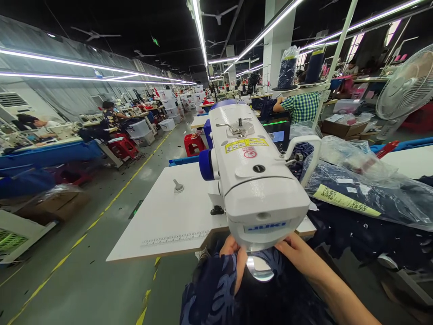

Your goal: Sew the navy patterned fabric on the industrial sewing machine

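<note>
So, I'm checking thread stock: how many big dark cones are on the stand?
2: the left cone, wrapped in plastic, and the right cone, nearer the pole. Others may be hidden.

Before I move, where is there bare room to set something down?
White tabletop between the grey fitting and the printed ruler is bare. Crowded: below the sewing machine, with left hand, right hand and patterned fabric; also around the plastic-wrapped bundle.

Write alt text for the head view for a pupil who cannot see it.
A person's left hand grips patterned dark blue fabric below the front of a white JUKI sewing machine; the right hand is opposite, partly hidden. Beyond are people, red stools and strip lights.
</note>
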`<state>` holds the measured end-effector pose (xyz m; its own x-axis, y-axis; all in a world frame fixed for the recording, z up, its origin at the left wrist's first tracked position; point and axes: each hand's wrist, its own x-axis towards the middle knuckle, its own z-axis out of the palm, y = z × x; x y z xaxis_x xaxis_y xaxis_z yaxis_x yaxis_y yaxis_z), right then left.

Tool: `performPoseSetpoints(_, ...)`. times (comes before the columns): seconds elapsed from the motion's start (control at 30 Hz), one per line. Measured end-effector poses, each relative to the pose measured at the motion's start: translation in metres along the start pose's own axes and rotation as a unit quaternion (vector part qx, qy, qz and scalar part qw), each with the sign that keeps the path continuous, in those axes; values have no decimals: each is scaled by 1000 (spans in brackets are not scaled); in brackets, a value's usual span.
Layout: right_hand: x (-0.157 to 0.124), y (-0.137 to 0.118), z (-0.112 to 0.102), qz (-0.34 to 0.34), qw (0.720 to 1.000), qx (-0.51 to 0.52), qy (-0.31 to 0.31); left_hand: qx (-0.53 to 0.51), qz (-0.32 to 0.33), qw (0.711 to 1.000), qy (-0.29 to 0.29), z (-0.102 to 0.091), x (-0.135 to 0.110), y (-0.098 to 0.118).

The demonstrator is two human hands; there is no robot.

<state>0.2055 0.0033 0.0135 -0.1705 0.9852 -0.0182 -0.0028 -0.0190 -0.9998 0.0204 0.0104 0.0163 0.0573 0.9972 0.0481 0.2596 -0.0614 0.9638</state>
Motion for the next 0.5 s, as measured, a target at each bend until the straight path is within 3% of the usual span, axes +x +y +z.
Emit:
performPoseSetpoints(0.1,-1,4,1,1,1000,12,13,-67,-9,998,-7,-1,2,-6)
performPoseSetpoints(0.3,1,4,2,8,999,4,41,-101,-20,995,4,3,5,-15)
performPoseSetpoints(0.5,-1,3,0,20,999,-21,44,-75,-22,997,-16,0,11,-25)
